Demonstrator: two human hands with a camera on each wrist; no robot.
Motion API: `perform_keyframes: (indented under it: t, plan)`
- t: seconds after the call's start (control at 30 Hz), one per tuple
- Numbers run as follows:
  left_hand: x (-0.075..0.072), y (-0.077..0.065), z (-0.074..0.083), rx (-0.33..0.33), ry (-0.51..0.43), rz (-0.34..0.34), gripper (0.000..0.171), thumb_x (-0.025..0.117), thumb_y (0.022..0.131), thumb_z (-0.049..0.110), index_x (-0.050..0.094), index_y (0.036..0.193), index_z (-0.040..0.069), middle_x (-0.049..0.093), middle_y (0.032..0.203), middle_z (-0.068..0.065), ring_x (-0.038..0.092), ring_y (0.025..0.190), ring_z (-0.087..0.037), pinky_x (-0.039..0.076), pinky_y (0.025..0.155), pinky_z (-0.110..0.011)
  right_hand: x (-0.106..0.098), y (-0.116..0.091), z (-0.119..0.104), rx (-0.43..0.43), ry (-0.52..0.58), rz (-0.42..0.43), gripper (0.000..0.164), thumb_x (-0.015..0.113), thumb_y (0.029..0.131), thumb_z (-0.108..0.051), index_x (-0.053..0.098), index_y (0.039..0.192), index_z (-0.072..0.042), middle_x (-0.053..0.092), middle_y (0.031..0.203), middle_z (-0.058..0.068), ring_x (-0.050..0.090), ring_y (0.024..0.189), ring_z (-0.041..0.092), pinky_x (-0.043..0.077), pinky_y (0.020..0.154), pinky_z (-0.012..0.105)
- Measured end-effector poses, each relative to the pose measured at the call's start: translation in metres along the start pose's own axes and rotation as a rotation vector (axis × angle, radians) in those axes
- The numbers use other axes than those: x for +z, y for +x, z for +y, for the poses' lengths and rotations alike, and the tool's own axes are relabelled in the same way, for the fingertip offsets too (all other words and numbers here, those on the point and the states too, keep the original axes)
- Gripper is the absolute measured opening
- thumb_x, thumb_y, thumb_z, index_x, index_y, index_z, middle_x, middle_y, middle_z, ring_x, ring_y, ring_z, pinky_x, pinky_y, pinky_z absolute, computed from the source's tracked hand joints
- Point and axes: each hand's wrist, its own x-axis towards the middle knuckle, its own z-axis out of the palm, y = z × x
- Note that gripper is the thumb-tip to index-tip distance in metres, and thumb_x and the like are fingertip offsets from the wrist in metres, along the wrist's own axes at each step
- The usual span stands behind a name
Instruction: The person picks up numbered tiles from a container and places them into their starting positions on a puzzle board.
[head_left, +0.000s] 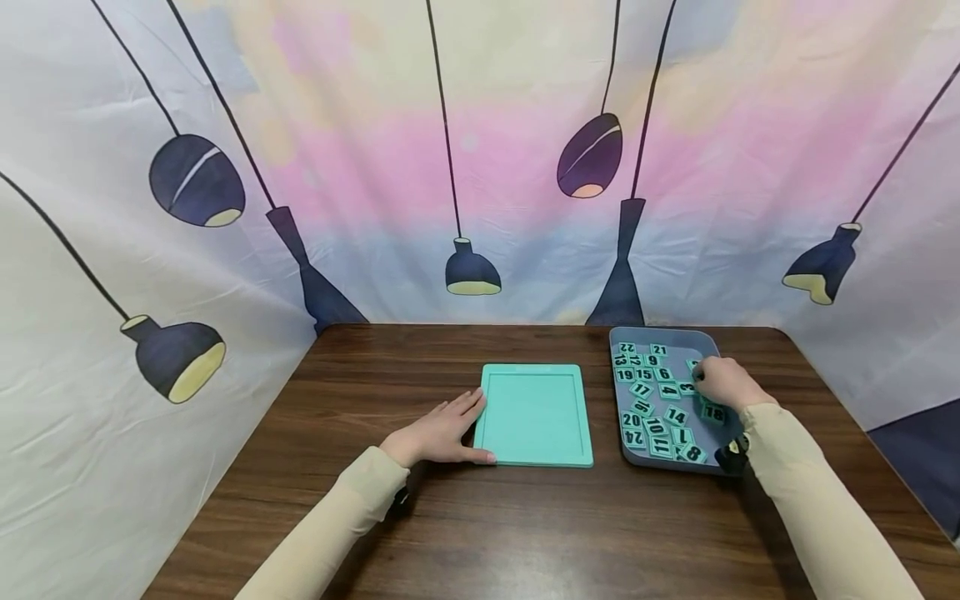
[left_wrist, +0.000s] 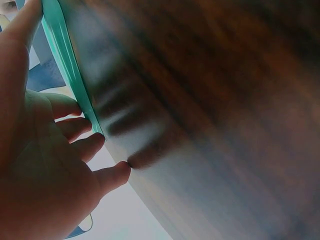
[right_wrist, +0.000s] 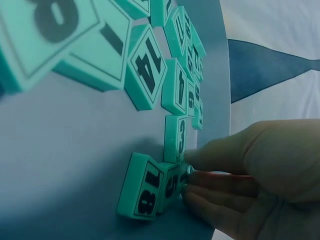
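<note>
A flat turquoise board (head_left: 534, 418) with a raised rim lies in the middle of the table. Along its left side rests my left hand (head_left: 442, 429), fingers extended; the thumb lies at the near left corner and the fingertips touch the edge. At the right, my right hand (head_left: 727, 383) reaches into a grey tray (head_left: 723, 442) of loose turquoise number tiles (head_left: 676, 415). In the right wrist view its thumb and fingers pinch a small tile (right_wrist: 185, 172) beside the 5 tile (right_wrist: 170, 183); most of that tile is hidden. The 18 tile (right_wrist: 144, 187) leans close by.
The dark brown wooden table (head_left: 540, 533) runs back to a wall cloth (head_left: 390, 192) printed with hanging lamps. The tray stands to the right of the board, with a strip of table between them. Most tiles gather in the tray's left half.
</note>
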Motion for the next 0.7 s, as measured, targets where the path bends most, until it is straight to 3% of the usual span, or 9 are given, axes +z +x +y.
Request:
perform_keyframes:
  t: [0.1, 0.23, 0.37, 0.47, 0.57, 0.7]
  plan:
    - [0.0, 0.001, 0.0, -0.004, -0.005, -0.001, 0.106, 0.059, 0.09, 0.07, 0.012, 0.163, 0.009, 0.005, 0.169, -0.008, 0.008, 0.155, -0.025, 0.016, 0.121, -0.053, 0.0, 0.002, 0.0, 0.005, -0.006, -0.014, 0.028, 0.05, 0.091, 0.007, 0.066, 0.11, 0.02, 0.064, 0.101, 0.036, 0.05, 0.069, 0.025, 0.041, 0.062, 0.036]
    - [0.0, 0.001, 0.0, -0.008, 0.004, -0.005, 0.106, 0.058, 0.09, 0.071, 0.011, 0.163, 0.01, 0.005, 0.169, -0.007, 0.008, 0.155, -0.025, 0.016, 0.121, -0.053, -0.001, 0.004, -0.002, 0.016, 0.004, -0.031, 0.036, 0.049, 0.09, 0.01, 0.06, 0.121, 0.023, 0.055, 0.124, 0.044, 0.055, 0.083, 0.033, 0.041, 0.066, 0.039]
    - [-0.001, 0.0, 0.0, 0.005, -0.004, -0.001, 0.105, 0.059, 0.091, 0.07, 0.013, 0.163, 0.008, 0.007, 0.169, -0.01, 0.01, 0.154, -0.028, 0.018, 0.12, -0.054, -0.001, 0.006, -0.003, 0.011, 0.034, -0.025, 0.034, 0.051, 0.091, 0.009, 0.061, 0.121, 0.022, 0.056, 0.124, 0.042, 0.061, 0.098, 0.046, 0.045, 0.068, 0.042]
    - [-0.001, 0.0, 0.0, 0.011, -0.012, -0.002, 0.105, 0.059, 0.091, 0.07, 0.013, 0.163, 0.008, 0.007, 0.169, -0.01, 0.011, 0.154, -0.028, 0.018, 0.12, -0.054, 0.0, 0.008, -0.003, 0.018, 0.069, -0.031, 0.034, 0.057, 0.092, 0.004, 0.06, 0.122, 0.022, 0.058, 0.123, 0.041, 0.057, 0.11, 0.055, 0.054, 0.078, 0.051]
    - [0.0, 0.0, 0.0, 0.011, -0.011, 0.001, 0.105, 0.058, 0.09, 0.071, 0.013, 0.163, 0.008, 0.006, 0.169, -0.009, 0.011, 0.154, -0.028, 0.018, 0.12, -0.054, 0.0, 0.01, -0.003, 0.042, 0.113, -0.048, 0.037, 0.061, 0.094, 0.0, 0.059, 0.124, 0.022, 0.057, 0.125, 0.041, 0.054, 0.113, 0.056, 0.052, 0.085, 0.058]
    - [-0.001, -0.001, 0.0, 0.011, -0.017, 0.004, 0.105, 0.057, 0.091, 0.071, 0.014, 0.163, 0.008, 0.007, 0.169, -0.009, 0.012, 0.154, -0.028, 0.018, 0.12, -0.054, -0.001, 0.012, -0.003, 0.077, 0.163, -0.064, 0.041, 0.062, 0.095, -0.005, 0.058, 0.126, 0.021, 0.055, 0.127, 0.041, 0.053, 0.115, 0.056, 0.051, 0.088, 0.059]
